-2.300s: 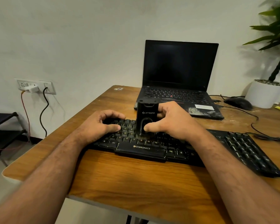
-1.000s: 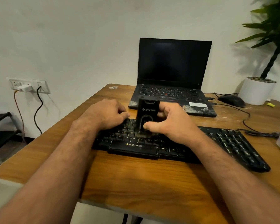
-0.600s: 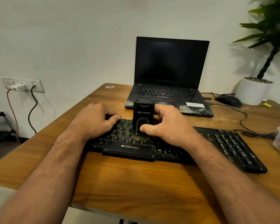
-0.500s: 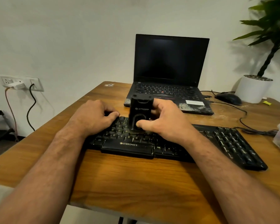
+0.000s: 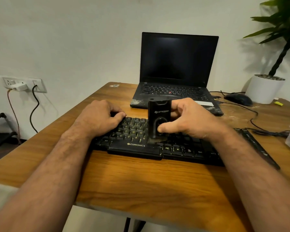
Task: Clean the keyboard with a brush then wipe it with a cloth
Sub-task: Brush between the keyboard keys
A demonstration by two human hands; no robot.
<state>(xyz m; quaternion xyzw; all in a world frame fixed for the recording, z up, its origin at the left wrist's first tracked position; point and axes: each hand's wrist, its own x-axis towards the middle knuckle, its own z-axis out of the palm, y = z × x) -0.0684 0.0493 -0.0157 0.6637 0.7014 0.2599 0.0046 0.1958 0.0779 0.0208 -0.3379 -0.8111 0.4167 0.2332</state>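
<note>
Now the right hand (image 5: 189, 121) pinches the stiff, light-looking brush (image 5: 159, 120) upright by its body, bristles on the keyboard (image 5: 136, 145) beneath; left hand (image 5: 99, 118), fingers curled, steadies the keyboard's far edge.

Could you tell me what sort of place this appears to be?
Probably a home or small office desk: an open laptop, a mouse and a potted plant on a wooden table.
</note>
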